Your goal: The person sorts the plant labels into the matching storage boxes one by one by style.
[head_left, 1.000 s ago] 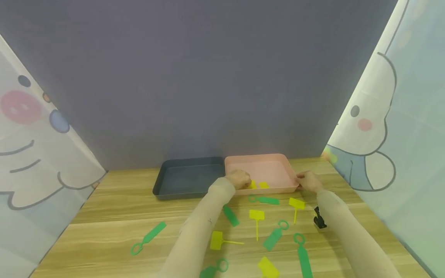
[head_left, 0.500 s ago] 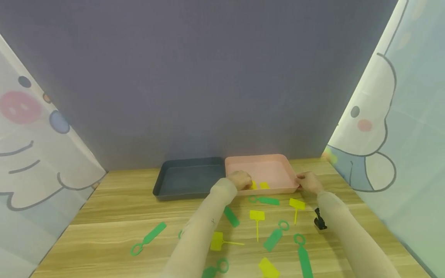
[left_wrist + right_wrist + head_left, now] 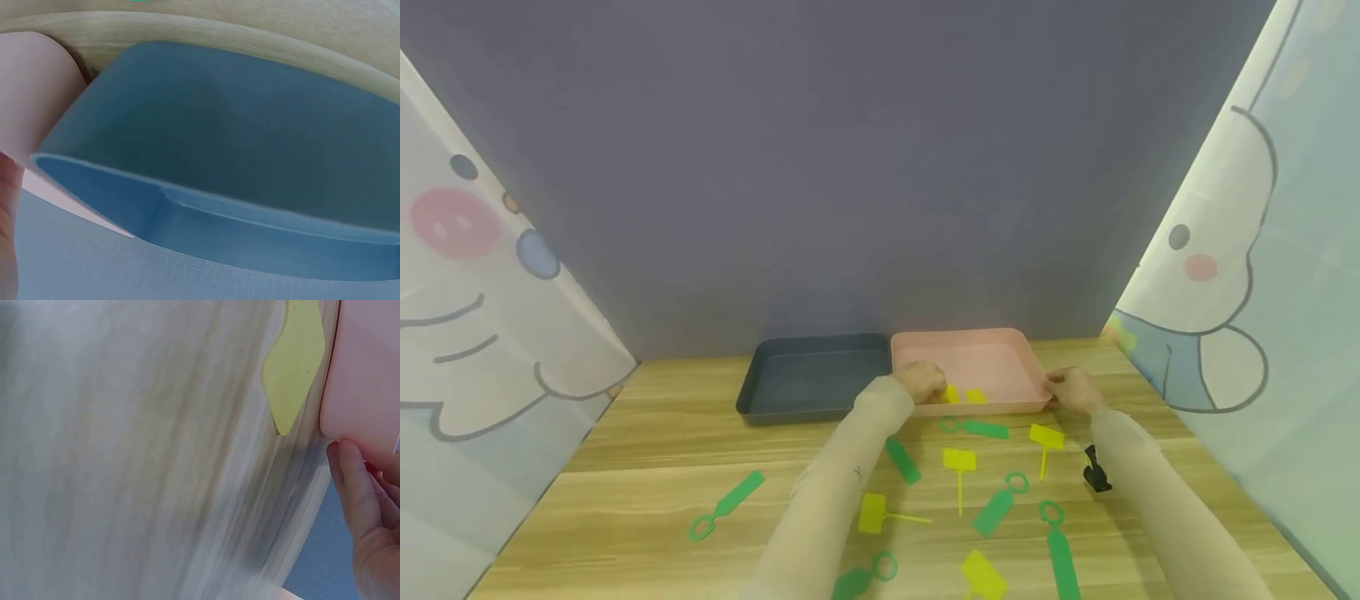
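Note:
A shallow pink tray stands at the back, right of centre, with two yellow tags showing in its front part. My left hand reaches over its front left corner and grips it there, fingertips hidden; only a sliver of that hand shows in the left wrist view, at the pink rim. At the opposite front corner, my right hand holds the tray between thumb and fingers, as the right wrist view also shows. Close against the pink tray's left side is a dark blue tray.
Several green ring-ended tags and yellow T-shaped tags lie scattered in front of the trays. A small black object sits beside the right forearm. A grey panel rises behind, with patterned cloth on both sides.
The head view has shifted slightly. Both hands stay on the corners of the pink tray, which shows no clear movement.

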### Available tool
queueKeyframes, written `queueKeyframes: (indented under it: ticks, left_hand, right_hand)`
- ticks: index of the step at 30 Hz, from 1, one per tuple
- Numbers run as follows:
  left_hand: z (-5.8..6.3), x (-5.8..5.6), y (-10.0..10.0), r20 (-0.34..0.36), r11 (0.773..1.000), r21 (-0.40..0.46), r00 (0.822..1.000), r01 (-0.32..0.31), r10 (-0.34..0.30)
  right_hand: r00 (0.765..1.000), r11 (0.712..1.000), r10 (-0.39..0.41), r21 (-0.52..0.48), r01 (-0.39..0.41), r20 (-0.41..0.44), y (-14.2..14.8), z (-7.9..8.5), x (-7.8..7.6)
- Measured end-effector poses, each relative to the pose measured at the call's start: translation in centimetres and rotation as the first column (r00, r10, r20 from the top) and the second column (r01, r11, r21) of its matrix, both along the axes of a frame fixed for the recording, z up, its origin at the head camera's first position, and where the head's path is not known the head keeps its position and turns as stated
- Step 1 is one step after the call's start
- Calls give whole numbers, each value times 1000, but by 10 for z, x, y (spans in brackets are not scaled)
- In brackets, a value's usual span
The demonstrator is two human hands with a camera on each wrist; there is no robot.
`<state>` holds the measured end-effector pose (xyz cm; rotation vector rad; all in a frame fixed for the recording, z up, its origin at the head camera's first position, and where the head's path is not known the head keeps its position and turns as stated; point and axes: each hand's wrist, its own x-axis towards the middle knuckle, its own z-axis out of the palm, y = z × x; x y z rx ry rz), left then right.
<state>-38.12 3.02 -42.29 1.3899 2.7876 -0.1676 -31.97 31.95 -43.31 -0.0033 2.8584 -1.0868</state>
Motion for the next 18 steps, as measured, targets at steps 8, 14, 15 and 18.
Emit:
queueKeyframes:
  ticks: [8,14,15,18]
  left_hand:
    - [9,4,-7,11,999,-9,999,-37,37]
    - [16,7,-9,-74,999,-51,997,-4,0]
    - [17,8,-9,-94,998,-63,996,-1,-5]
    - [25,10,-13,-114,997,-83,993,5,-15]
  right_hand:
    - [1000,1000,9,-10,-9,-1,1,1,-1]
    - [1000,1000,26,-3,-26,-11,4,0,-2]
    - [999,999,33,5,-33,-15,4,-1,-2]
    - [999,999,41,20,-40,-26,3,0,-3]
